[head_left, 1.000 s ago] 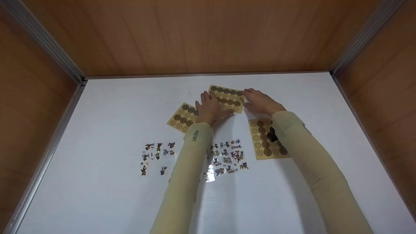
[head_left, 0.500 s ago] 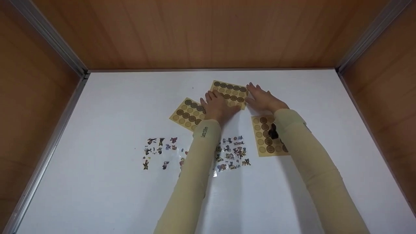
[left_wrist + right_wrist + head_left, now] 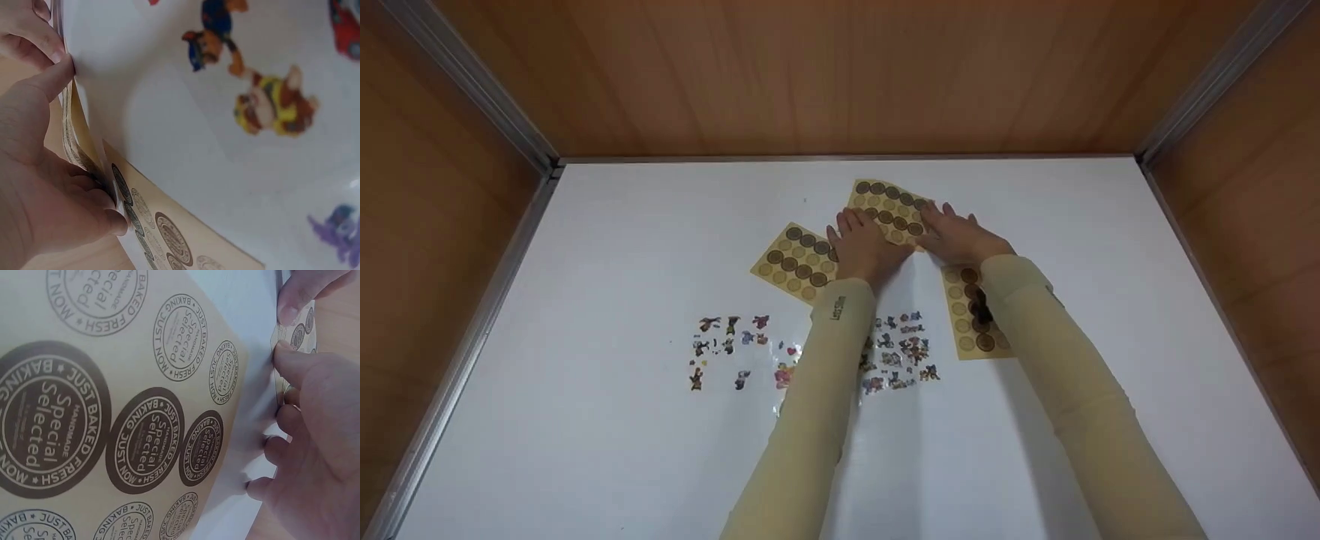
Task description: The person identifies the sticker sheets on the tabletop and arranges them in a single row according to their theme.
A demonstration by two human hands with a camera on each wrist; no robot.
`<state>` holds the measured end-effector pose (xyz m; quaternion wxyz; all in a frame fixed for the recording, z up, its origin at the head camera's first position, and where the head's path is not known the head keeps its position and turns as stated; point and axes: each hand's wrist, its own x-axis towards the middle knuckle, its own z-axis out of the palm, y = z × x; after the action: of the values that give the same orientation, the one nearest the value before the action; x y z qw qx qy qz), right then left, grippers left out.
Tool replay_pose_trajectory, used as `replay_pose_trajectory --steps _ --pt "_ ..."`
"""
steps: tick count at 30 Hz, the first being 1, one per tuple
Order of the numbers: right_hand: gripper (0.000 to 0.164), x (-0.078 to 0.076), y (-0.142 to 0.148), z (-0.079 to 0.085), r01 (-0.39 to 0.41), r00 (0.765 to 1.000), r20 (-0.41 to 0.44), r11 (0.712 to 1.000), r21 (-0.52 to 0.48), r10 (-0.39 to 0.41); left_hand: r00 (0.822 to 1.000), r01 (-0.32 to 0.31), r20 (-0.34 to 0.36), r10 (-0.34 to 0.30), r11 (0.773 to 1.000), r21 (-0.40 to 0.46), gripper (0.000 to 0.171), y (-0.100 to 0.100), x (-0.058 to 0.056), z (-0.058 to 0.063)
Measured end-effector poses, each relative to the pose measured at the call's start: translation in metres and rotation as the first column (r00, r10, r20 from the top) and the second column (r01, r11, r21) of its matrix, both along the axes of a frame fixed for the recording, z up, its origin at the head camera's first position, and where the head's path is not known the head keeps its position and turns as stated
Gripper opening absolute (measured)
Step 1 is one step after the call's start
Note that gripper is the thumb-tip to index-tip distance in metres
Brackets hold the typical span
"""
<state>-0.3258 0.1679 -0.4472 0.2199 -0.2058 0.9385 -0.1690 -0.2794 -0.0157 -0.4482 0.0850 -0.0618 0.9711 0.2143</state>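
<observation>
A tan sheet of round brown and pale stickers lies at the far middle of the table, its top edge bowed. My left hand rests across its lower left with fingers spread, the thumb at the near edge. My right hand holds its right edge; in the right wrist view its thumb is on the corner with curled fingers beside it. Several layered edges show near the left hand in the left wrist view. Under that hand's near side reaches a second tan sticker sheet.
A third tan sticker sheet lies partly under the right forearm. Clear sheets of small cartoon stickers lie nearer, partly hidden by the left sleeve. Wooden panels wall the white table at the back and sides.
The right hand has moved slightly left, onto the far sheet's right edge, and the sheet now bows. The left hand stays on that sheet. The view has shifted a little.
</observation>
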Motion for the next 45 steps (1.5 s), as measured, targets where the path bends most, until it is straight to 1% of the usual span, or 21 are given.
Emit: replay_pose_trajectory --steps 4,8,18,21,25,29,32,37,42,45 --pt "0.072 0.0015 0.0002 0.0025 0.009 1.0 -0.001 1.0 0.001 -0.009 1.0 0.004 -0.002 -0.004 1.0 0.015 0.116 0.0012 -0.0006 0.0002" --pt "0.072 0.0027 0.0011 0.0031 0.02 1.0 0.004 1.0 -0.001 -0.02 1.0 0.005 -0.003 -0.005 1.0 0.002 0.116 0.0018 -0.0003 0.0" --pt "0.071 0.0059 -0.0001 0.0008 0.021 1.0 0.009 1.0 0.0 -0.021 1.0 0.003 -0.013 -0.003 1.0 -0.022 0.116 0.0016 0.0054 0.0003" --pt "0.07 0.0065 -0.0006 0.0015 0.018 1.0 0.005 1.0 -0.007 -0.018 1.0 0.003 -0.015 -0.004 1.0 -0.015 0.114 0.0012 0.0064 -0.0004" --pt "0.069 0.0071 -0.0009 0.003 0.024 1.0 0.005 0.999 -0.022 -0.023 1.0 0.007 -0.019 -0.007 1.0 0.007 0.112 0.0016 0.006 -0.0012" --pt "0.07 0.007 -0.0012 0.0024 0.025 0.999 0.02 1.0 -0.016 -0.025 1.0 0.016 -0.021 -0.017 1.0 -0.009 0.111 0.0014 0.0058 -0.0032" --pt "0.071 0.0065 -0.0016 0.0007 0.022 0.999 0.027 1.0 -0.001 -0.022 0.999 0.021 -0.026 -0.021 1.0 -0.007 0.11 0.001 0.0059 -0.0045" --pt "0.071 0.005 -0.0025 -0.002 0.035 0.999 0.031 0.999 -0.001 -0.035 0.999 0.027 -0.032 -0.026 1.0 0.0 0.109 0.0011 0.0047 -0.0056" --pt "0.071 0.0048 -0.0034 -0.0028 0.034 0.999 0.028 0.999 -0.002 -0.034 0.999 0.019 -0.038 -0.019 1.0 -0.013 0.107 0.0017 0.0049 -0.0058" --pt "0.071 0.0048 -0.0046 -0.0031 0.034 0.999 0.029 0.999 0.0 -0.034 0.999 0.015 -0.041 -0.015 1.0 -0.005 0.106 0.0021 0.0054 -0.0054"
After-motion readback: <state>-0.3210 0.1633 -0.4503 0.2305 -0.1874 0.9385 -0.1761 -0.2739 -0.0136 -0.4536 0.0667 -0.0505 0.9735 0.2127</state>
